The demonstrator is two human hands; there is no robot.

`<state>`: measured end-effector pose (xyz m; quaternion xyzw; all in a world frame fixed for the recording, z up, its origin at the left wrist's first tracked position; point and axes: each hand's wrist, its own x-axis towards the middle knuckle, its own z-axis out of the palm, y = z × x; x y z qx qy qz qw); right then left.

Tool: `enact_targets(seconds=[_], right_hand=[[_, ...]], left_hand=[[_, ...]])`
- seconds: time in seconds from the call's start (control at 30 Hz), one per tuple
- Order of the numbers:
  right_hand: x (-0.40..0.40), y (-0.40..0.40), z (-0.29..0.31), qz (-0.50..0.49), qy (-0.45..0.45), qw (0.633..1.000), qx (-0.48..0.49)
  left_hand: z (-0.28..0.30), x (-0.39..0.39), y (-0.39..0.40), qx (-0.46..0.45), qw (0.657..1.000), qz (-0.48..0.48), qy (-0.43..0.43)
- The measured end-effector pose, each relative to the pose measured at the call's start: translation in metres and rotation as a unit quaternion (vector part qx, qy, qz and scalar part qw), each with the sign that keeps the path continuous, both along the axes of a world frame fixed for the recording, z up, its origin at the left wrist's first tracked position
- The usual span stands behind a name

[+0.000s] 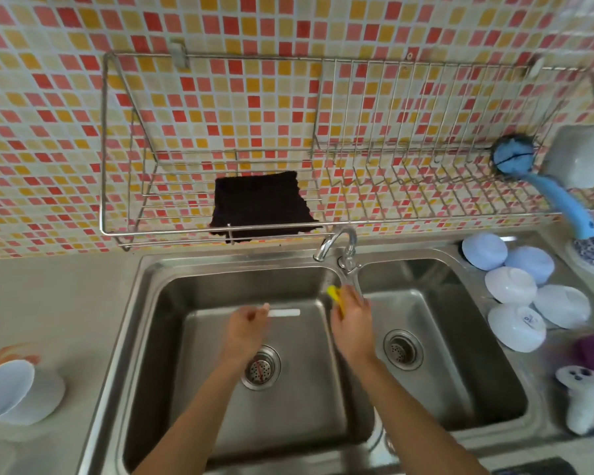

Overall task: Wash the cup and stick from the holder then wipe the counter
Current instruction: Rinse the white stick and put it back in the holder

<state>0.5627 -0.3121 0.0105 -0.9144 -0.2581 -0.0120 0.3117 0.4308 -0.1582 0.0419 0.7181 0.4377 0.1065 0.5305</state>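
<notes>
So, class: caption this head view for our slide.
Left hand holds the white stick over the left basin; right hand grips a yellow sponge.

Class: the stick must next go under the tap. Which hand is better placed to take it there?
Left. The left hand already pinches the stick over the left basin, below the tap; the right hand holds a yellow sponge.

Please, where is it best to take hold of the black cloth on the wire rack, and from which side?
Grip the black cloth at its front edge, which droops over the wire rack's front rail. Come from below and in front: nothing blocks that edge, probably an easy pinch.
</notes>
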Motion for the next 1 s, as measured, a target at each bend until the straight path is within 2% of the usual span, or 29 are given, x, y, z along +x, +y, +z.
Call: enact_targets(seconds=[0.13,0.27,0.6,0.7,1.0], right_hand=[[0.066,0.004,0.008,-0.052,0.066,0.996,-0.031],[0.091,0.016,0.007,-0.032,0.111,0.993,-0.025],[0.083,0.023,-0.003,0.036,0.095,0.995,-0.016],[0.082,0.020,-0.004,0.015,0.139,0.990,0.009],[0.071,-0.002,-0.012,-0.023,0.125,0.987,0.099]], left_hand=[[0.017,0.019,0.001,0.057,0.997,-0.047,-0.025],[0.020,0.037,0.004,0.071,0.994,-0.075,-0.024],[0.023,0.059,0.003,0.083,0.993,-0.076,-0.027],[0.028,0.065,-0.001,0.081,0.993,-0.077,-0.037],[0.042,0.081,-0.012,0.075,0.989,-0.101,-0.079]])
